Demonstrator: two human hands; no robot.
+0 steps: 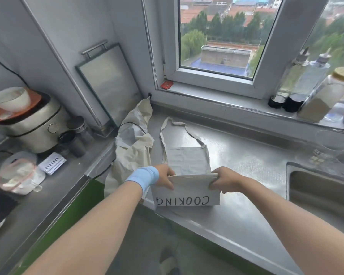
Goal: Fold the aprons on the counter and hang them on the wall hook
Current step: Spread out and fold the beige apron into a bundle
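My left hand (165, 176) and right hand (222, 179) each grip an end of the folded edge of the cream apron (187, 195) at the centre of the frame, fingers and thumb clamped on the cloth. Its "COOKING" lettering faces me upside down, and its bib and neck strap lie flat on the steel counter (246, 155) just above. A second cream apron (131, 143) lies crumpled just left of it, spilling over the counter's edge — the sink (316, 187) sits at the right, the rice cooker (36, 124) at the upper left.
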